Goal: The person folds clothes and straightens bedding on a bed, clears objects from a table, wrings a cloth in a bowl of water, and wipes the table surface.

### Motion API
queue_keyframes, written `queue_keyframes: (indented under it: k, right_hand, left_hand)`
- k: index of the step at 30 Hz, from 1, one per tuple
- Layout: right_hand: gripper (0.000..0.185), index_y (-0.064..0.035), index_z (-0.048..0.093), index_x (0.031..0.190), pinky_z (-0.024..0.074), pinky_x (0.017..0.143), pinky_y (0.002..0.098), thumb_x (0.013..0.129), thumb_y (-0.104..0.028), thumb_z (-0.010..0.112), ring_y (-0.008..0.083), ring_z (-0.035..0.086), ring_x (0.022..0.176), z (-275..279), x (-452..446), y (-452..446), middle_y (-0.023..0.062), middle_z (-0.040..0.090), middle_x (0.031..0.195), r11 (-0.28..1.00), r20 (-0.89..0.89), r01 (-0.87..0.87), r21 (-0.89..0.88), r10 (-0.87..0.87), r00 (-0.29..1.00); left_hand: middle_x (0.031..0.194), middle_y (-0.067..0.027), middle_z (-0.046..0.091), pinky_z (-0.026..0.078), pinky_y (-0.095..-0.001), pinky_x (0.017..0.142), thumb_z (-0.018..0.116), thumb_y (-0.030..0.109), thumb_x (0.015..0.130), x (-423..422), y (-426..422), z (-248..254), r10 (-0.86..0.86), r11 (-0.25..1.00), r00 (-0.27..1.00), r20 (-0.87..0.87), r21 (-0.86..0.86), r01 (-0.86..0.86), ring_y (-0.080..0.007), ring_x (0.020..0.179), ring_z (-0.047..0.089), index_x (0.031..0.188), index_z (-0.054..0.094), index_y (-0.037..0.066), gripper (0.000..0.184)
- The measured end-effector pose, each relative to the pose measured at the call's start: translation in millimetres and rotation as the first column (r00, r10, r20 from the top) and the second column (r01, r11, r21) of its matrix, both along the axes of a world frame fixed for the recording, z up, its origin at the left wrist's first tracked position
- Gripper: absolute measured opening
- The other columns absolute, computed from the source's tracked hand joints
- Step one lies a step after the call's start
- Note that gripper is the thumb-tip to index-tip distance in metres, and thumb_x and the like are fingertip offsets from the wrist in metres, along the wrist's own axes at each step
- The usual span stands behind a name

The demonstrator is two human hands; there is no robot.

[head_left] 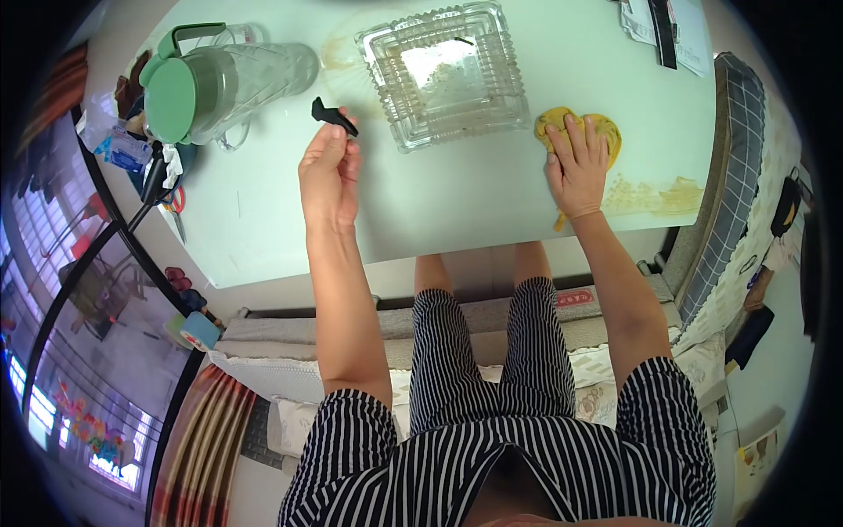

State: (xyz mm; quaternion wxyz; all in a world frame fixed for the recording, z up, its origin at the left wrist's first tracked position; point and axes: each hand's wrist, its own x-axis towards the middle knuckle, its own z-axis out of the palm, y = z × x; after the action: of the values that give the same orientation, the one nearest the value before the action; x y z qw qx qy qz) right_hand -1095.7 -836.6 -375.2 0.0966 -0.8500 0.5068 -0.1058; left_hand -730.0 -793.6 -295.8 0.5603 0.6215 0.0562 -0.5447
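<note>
Pinched in the fingertips of my left hand [331, 167] is a small bent black piece [330, 115], held just over the table; its exact kind is hard to make out. My right hand [578, 167] lies flat with fingers stretched out on a bunched yellow cloth [612, 132], pressing it to the tabletop. Brownish smears [654, 195] mark the table to the right of that hand. Between my hands, farther back, sits a square ribbed glass ashtray [395, 105] with a small dark bit in it.
A glass pitcher [263, 79] with a green lid lies on its side at the back left of the pale table [421, 206]. Scissors [178, 211] rest by the left edge. Papers [641, 26] and a black strip [663, 35] are at the back right. A checked cushion [738, 158] stands right.
</note>
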Motion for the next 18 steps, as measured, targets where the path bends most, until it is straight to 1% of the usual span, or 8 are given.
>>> queue_keyframes:
  k: [4, 10, 12, 13, 14, 16, 17, 18]
  right_hand:
    - [0.049, -0.0293, 0.058, 0.137, 0.0272, 0.113, 0.0576, 0.089, -0.020, 0.059, 0.0315, 0.035, 0.143, -1, 0, 0, 0.0009, 0.045, 0.151, 1.000, 0.010, 0.002, -0.005, -0.002, 1.000]
    - [0.050, -0.0301, 0.058, 0.137, 0.0275, 0.113, 0.0572, 0.088, -0.020, 0.059, 0.0317, 0.036, 0.142, 0, -1, 0, 0.0006, 0.046, 0.151, 1.000, 0.014, 0.013, 0.009, -0.013, 1.000]
    - [0.050, -0.0301, 0.057, 0.137, 0.0273, 0.114, 0.0571, 0.088, -0.019, 0.059, 0.0318, 0.036, 0.143, 2, -4, 1, 0.0007, 0.046, 0.151, 1.000, -0.005, 0.015, 0.016, -0.015, 1.000]
    - [0.051, -0.0300, 0.057, 0.138, 0.0271, 0.114, 0.0570, 0.088, -0.019, 0.059, 0.0320, 0.036, 0.143, 1, -2, 0, 0.0009, 0.045, 0.151, 1.000, -0.014, 0.009, 0.025, -0.009, 1.000]
    - [0.051, -0.0300, 0.057, 0.138, 0.0271, 0.114, 0.0570, 0.088, -0.019, 0.059, 0.0320, 0.036, 0.143, 0, 0, -1, 0.0009, 0.045, 0.151, 0.999, 0.005, -0.002, 0.033, 0.002, 1.000]
    - [0.052, -0.0296, 0.056, 0.139, 0.0266, 0.114, 0.0567, 0.088, -0.019, 0.058, 0.0322, 0.035, 0.143, 0, -3, -1, 0.0018, 0.045, 0.152, 1.000, -0.019, 0.007, 0.022, -0.006, 1.000]
    - [0.051, -0.0294, 0.055, 0.140, 0.0261, 0.115, 0.0564, 0.089, -0.019, 0.057, 0.0326, 0.034, 0.144, -3, -4, -1, 0.0029, 0.044, 0.152, 1.000, -0.009, -0.011, 0.000, 0.011, 1.000]
    - [0.051, -0.0294, 0.055, 0.140, 0.0261, 0.115, 0.0564, 0.089, -0.019, 0.057, 0.0326, 0.034, 0.144, -3, -3, -1, 0.0029, 0.044, 0.152, 1.000, 0.008, -0.016, 0.002, 0.016, 1.000]
  left_hand:
    - [0.107, -0.0080, 0.068, 0.051, -0.0169, 0.064, 0.061, 0.009, 0.098, -21, -3, 7, -0.040, 0.999, 0.997, -0.069, -0.034, 0.038, -0.0061, 0.071, 0.056, 0.127, 0.060, -0.003, 0.031]
    - [0.096, -0.0051, 0.068, 0.039, -0.0179, 0.055, 0.064, 0.008, 0.096, -55, -28, 9, -0.162, 0.987, 0.987, 0.002, 0.008, 0.162, -0.0055, 0.067, 0.052, 0.120, 0.065, -0.004, 0.027]
    - [0.095, -0.0034, 0.068, 0.039, -0.0192, 0.057, 0.070, 0.014, 0.093, -65, -37, 10, -0.308, 0.950, 0.935, 0.174, 0.101, 0.294, -0.0059, 0.067, 0.051, 0.120, 0.066, -0.004, 0.032]
    - [0.094, -0.0016, 0.068, 0.041, -0.0203, 0.059, 0.074, 0.018, 0.090, -68, -35, 7, -0.340, 0.940, 0.903, 0.264, 0.124, 0.318, -0.0066, 0.067, 0.052, 0.121, 0.066, -0.002, 0.038]
    - [0.092, -0.0010, 0.068, 0.041, -0.0207, 0.060, 0.073, 0.022, 0.092, -70, -30, 6, -0.338, 0.941, 0.870, 0.359, 0.152, 0.303, -0.0081, 0.068, 0.053, 0.121, 0.067, 0.000, 0.037]
    - [0.105, -0.0038, 0.066, 0.044, -0.0224, 0.067, 0.067, 0.024, 0.095, -65, -9, 7, -0.381, 0.924, 0.764, 0.521, 0.244, 0.294, -0.0094, 0.078, 0.056, 0.117, 0.068, 0.000, 0.033]
    - [0.105, -0.0038, 0.066, 0.044, -0.0224, 0.067, 0.067, 0.024, 0.095, -55, 5, 7, -0.377, 0.926, 0.756, 0.535, 0.252, 0.282, -0.0094, 0.078, 0.056, 0.117, 0.068, 0.000, 0.033]
    - [0.116, -0.0080, 0.062, 0.046, -0.0262, 0.076, 0.063, 0.024, 0.098, -46, 23, 6, -0.419, 0.905, 0.677, 0.605, 0.335, 0.261, -0.0139, 0.089, 0.057, 0.121, 0.066, -0.001, 0.034]
